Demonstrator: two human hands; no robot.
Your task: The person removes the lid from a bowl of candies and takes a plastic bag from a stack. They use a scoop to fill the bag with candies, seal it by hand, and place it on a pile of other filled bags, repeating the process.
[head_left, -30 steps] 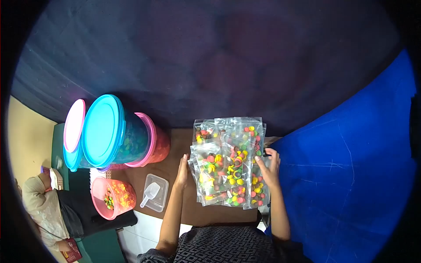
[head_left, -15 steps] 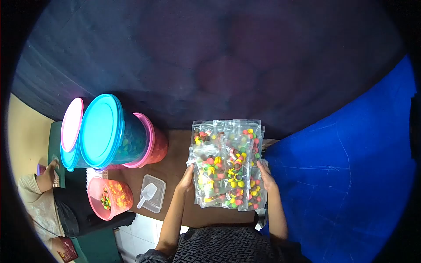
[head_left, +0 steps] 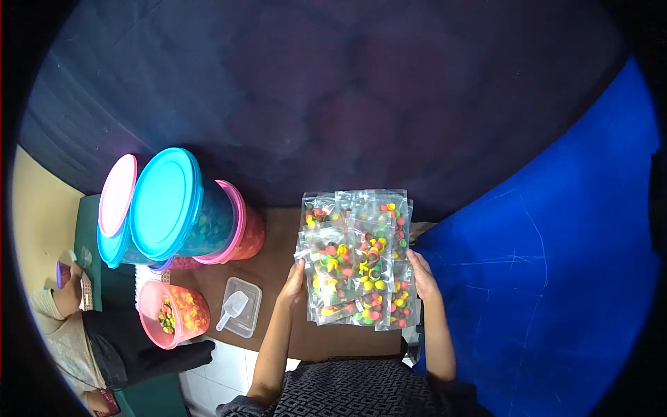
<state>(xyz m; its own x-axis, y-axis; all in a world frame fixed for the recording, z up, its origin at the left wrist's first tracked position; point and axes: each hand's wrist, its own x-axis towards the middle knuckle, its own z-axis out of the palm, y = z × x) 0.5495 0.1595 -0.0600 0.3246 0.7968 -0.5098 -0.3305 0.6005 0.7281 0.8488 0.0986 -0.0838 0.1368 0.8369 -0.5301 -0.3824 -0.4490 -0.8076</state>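
Observation:
Clear plastic bags (head_left: pixel 358 264) of red, yellow, green and brown sweets lie overlapping in a pile on the brown table (head_left: pixel 278 236). My left hand (head_left: pixel 294 283) rests against the left edge of the pile, thumb up along the bags. Against the right edge is my right hand (head_left: pixel 422 276), its thumb and fingers at the bags' side. The pile sits between both palms; the fingertips are partly hidden by the bags. Left of it, a white scoop (head_left: pixel 234 308) lies in a clear plastic tray (head_left: pixel 247 326).
An open pink tub (head_left: pixel 175 316) of sweets stands left of the tray. Behind it are a tub with a blue lid (head_left: pixel 165 203), a pink-lidded tub (head_left: pixel 118 196) and others. Another person (head_left: pixel 76 333) sits at far left. Blue cloth (head_left: pixel 556 278) hangs at right.
The pile of bags and my hands appear almost unmoved, with the bags slightly more to the left in view. The other person's arm at far left has shifted, with a purple item now more visible.

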